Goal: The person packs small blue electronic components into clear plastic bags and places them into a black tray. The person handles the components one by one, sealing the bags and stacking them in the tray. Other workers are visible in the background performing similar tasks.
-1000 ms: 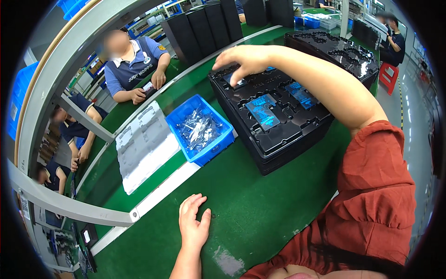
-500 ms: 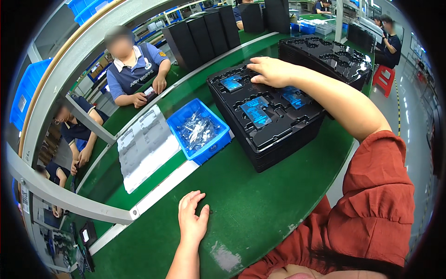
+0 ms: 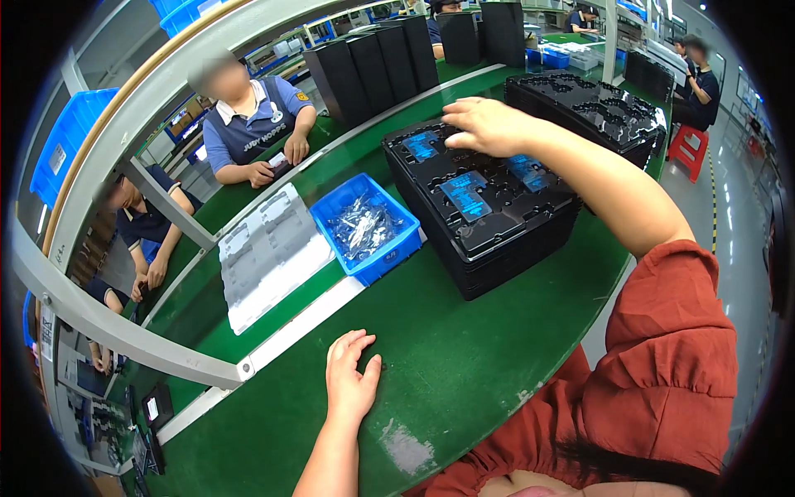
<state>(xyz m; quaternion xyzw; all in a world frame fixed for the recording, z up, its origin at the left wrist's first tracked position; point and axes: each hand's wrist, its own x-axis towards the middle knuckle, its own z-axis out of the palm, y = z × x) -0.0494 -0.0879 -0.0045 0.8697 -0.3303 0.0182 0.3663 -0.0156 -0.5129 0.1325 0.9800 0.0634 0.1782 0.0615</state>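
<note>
My left hand lies on the green tabletop, fingers loosely bent and thumb apart, with nothing in it. Farther off to the right, my right hand is over the far part of a stack of black plastic trays. Its fingers are spread and I see nothing held; whether it touches the top tray I cannot tell. In that tray sit flat L-shaped pieces with blue film, among them a front one, a back-left one and one partly hidden under my right wrist.
A blue bin of small clear-wrapped parts stands left of the stack, beside a pale moulded sheet. Another tray stack is at the back right. A grey metal frame crosses the left. Across the table, a co-worker handles a small dark item.
The whole scene sits slightly farther right in the picture. My right hand is a little farther left relative to the tray stack. My left hand stays resting on the table.
</note>
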